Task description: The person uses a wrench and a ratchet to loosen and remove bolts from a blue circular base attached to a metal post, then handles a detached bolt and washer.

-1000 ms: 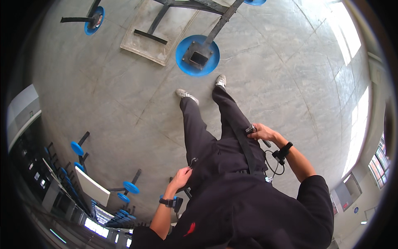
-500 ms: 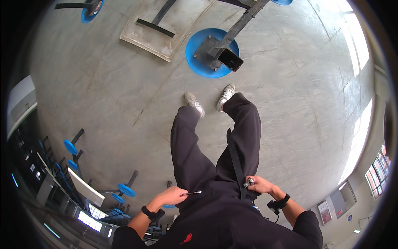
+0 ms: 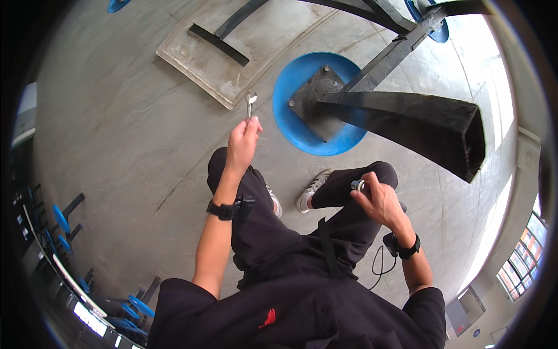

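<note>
My left hand [image 3: 243, 145] is closed round the lower end of a silver open-end wrench [image 3: 250, 104], its jaw pointing away from me. By my right knee, my right hand [image 3: 379, 200] closes on a small shiny metal piece with a round end [image 3: 358, 185]; its exact kind is hidden by the fingers. Ahead of both hands a blue round stool seat [image 3: 283, 129] lies on the floor. On it sits a dark square metal plate [image 3: 314, 107] with bolts at its corners. Neither hand touches the seat or the plate.
A thick black square tube [image 3: 418, 122] rises from the plate toward me, its hollow end close on the right. A black frame bar [image 3: 395, 52] runs to another blue seat [image 3: 442, 32]. At the far left, a dirty pale tabletop [image 3: 197, 78] bears a black T-shaped leg [image 3: 224, 46].
I have bent down and come nearer the blue seat. My left hand has reached forward with the wrench, now pointing away. My right hand has moved off my hip to my right knee.
</note>
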The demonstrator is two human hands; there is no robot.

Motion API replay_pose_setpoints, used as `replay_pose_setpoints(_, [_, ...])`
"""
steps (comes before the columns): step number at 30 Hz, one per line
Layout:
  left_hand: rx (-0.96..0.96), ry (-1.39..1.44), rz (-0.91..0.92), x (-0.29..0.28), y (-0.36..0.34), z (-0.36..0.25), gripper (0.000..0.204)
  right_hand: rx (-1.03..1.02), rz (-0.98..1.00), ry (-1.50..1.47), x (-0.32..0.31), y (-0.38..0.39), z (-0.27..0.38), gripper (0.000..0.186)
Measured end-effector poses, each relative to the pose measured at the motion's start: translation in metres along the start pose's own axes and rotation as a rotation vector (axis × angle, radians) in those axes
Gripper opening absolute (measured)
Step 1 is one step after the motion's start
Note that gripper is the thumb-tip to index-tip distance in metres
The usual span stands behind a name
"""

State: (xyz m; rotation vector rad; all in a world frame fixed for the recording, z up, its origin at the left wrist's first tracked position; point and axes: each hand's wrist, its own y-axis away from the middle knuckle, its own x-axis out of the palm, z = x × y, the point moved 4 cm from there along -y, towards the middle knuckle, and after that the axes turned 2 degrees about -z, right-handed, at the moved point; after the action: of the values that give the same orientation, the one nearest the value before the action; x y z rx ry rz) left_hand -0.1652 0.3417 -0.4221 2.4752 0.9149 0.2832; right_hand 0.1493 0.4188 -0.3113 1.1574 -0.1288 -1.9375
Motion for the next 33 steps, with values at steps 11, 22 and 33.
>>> replay_pose_setpoints(11, [0.176, 0.442, 0.452, 0.066, -0.065, -0.021, 0.032, -0.018, -0.089, -0.098, 0.066, -0.081, -0.011, 0.032])
replay_pose_setpoints(22, [0.457, 0.314, 0.281, 0.050, -0.053, 0.014, 0.038, -0.092, -0.184, 0.036, 0.092, -0.085, -0.018, 0.032])
replay_pose_setpoints(33, [0.590, 0.155, 0.136, 0.063, -0.049, 0.023, 0.036, 0.100, -0.227, 0.024, 0.110, -0.086, -0.014, 0.029])
